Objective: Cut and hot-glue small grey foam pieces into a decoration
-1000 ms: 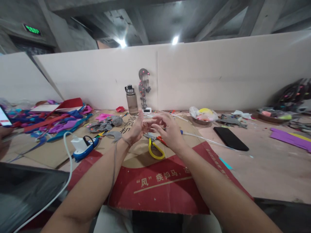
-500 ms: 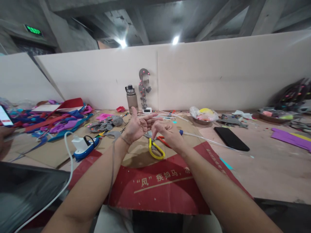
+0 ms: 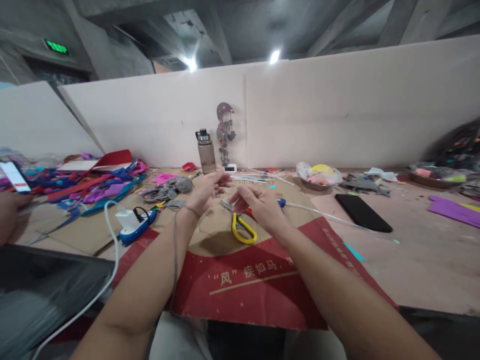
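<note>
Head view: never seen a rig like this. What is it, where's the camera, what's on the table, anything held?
No machine here: a person works barehanded, seen by one head-worn camera looking forward and down. The left hand and right hand hover near each other, fingers bent; whether either pinches something small, I can't tell. A grey cord runs along the left forearm. Below lie yellow-handled scissors on red-and-brown cardboard. Around them: a bottle, black phone and colourful strips. The hand at the far left is another person's.
</note>
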`<state>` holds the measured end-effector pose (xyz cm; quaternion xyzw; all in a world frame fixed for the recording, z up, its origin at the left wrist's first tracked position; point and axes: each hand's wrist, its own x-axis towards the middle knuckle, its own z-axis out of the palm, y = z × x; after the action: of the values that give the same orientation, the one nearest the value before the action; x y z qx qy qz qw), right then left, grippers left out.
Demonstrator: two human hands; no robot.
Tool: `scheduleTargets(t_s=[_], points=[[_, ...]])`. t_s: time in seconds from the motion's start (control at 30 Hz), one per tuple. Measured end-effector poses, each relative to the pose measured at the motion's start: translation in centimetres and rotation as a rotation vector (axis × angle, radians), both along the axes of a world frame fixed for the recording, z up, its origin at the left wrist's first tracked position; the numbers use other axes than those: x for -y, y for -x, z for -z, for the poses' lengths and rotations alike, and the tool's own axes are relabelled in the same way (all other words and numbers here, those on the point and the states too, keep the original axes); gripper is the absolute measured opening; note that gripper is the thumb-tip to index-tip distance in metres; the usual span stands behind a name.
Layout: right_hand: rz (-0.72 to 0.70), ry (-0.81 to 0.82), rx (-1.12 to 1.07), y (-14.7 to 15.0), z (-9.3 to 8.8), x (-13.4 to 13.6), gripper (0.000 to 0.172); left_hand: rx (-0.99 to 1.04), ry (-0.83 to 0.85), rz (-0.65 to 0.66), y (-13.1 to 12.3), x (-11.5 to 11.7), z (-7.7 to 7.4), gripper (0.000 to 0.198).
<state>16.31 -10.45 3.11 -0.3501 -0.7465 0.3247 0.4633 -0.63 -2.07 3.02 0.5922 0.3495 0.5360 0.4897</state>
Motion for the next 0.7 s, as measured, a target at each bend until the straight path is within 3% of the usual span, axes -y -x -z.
scheduleTargets(t_s=[0.07,0.13,0.23,0.33,0.47,0.6,0.7], points=[[0.264,-0.039,0.231,-0.7,-0.2,-0.6,0.037,-0.332,-0.126,-0.115,0.0,-0.4,0.6,0.032],[0.434,-0.063,0.594,-1.0,-0.1,-0.8,0.028,-0.552,-0.194,-0.164,-0.2,-0.5,1.0,0.020],[0.449,0.020,1.042,-0.4,0.5,0.0,0.041,-0.706,-0.229,-0.211,-0.2,-0.7,1.2,0.018],[0.372,0.101,1.222,0.5,1.0,0.9,0.044,-0.762,-0.248,-0.257,0.1,-0.8,1.2,0.024],[0.416,0.084,1.175,1.0,1.1,0.9,0.050,-0.688,-0.244,-0.263,0.1,-0.4,0.8,0.025],[0.512,0.097,0.883,0.2,0.7,0.1,0.061,-0.401,-0.345,-0.427,0.1,0.3,0.1,0.027],[0.577,0.092,0.628,-0.7,0.4,-0.7,0.059,-0.232,-0.310,-0.481,0.3,0.2,-0.2,0.036]])
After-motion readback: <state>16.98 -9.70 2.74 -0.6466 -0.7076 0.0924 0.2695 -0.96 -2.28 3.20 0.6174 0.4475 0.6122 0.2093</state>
